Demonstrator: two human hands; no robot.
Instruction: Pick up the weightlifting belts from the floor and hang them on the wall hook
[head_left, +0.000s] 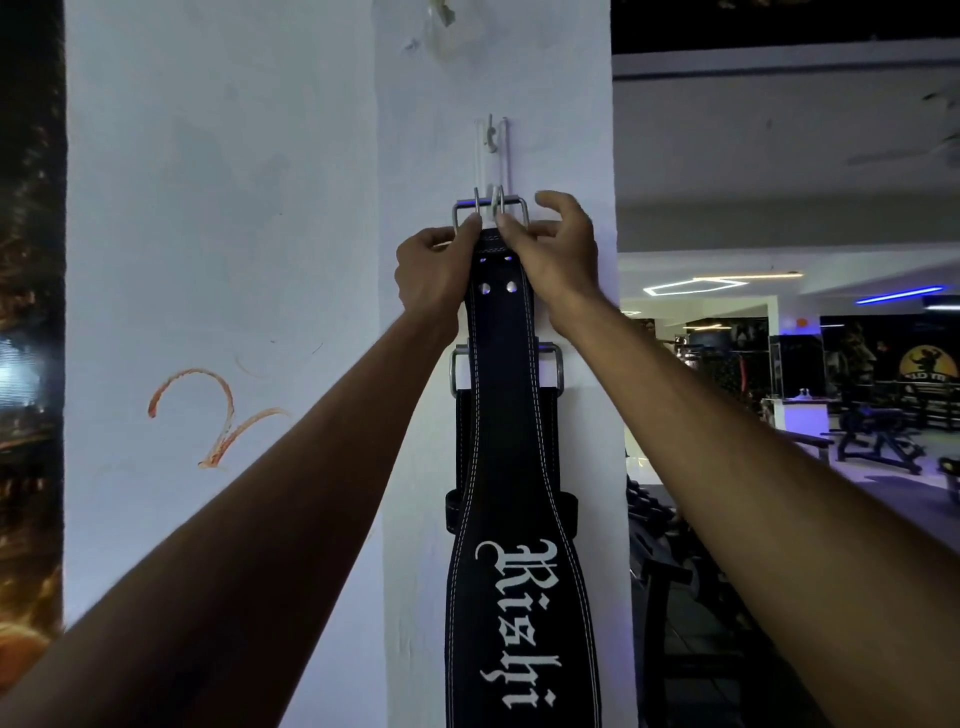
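While both hands pinch buckle (491, 210) at 12 o'clock, step = hanging belt (511, 467) on hook (491, 171). L hand (434, 273) closed on buckle's left side; R hand (558, 247) thumb + forefinger on right side, other fingers spread loose. Second belt (550, 415) hangs behind, against pillar (415, 364). Next, likely: seat buckle frame over hook tip, then release.
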